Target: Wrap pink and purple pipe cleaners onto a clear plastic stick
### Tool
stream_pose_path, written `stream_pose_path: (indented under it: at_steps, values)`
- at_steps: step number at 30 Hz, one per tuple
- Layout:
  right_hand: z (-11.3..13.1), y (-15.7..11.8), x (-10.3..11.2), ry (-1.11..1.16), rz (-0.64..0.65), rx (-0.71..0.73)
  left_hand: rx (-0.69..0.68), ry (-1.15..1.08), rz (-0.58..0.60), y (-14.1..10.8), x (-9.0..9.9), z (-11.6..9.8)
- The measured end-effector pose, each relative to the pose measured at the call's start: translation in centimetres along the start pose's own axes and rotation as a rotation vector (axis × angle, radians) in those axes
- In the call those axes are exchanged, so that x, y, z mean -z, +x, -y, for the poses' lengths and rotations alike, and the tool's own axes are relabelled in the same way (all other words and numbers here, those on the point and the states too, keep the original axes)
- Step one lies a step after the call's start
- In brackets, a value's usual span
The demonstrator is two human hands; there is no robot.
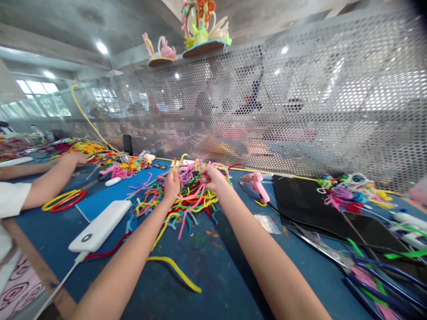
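A tangled heap of colourful pipe cleaners [193, 202] lies in the middle of the blue table [200, 275]. At the heap's left side, my left hand [172, 184] is closed, with an orange pipe cleaner [175, 163] and a yellow one rising from it. My right hand [212, 178] is over the heap's right side, its fingers pinched together by a pink pipe cleaner [202, 194], which they appear to hold. The two hands are a short way apart. A loose yellow pipe cleaner [178, 270] lies in front, between my forearms.
A white power bank [100, 226] with a cable sits left. Right are a pink glue gun [259, 186], a small clear packet [267, 223], a black mat [307, 209] and large scissors [333, 253]. Another person's arm [55, 175] reaches in at left. A perforated screen [300, 106] stands behind.
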State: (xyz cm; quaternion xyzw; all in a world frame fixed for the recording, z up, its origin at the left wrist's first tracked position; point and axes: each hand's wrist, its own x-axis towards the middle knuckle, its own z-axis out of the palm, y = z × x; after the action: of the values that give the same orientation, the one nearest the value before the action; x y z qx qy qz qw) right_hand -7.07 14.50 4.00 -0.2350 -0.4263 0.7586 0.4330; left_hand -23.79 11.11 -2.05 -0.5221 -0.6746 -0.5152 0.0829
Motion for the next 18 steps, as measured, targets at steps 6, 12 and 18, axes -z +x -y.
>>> stream_pose_path:
  at_steps: [6, 12, 18]
  values:
    - [-3.2, 0.0, -1.6, -0.130, -0.112, -0.032, -0.077, 0.034, 0.046, -0.4, 0.4, -0.4]
    - [-3.9, 0.5, -1.1, -0.341, -0.144, 0.155, -0.269, 0.099, 0.241, -0.6, 0.7, -1.2]
    - [-4.8, 1.7, -0.2, -0.681, -0.150, 0.354, -0.282, 0.144, 0.226, -0.6, 0.9, -1.4]
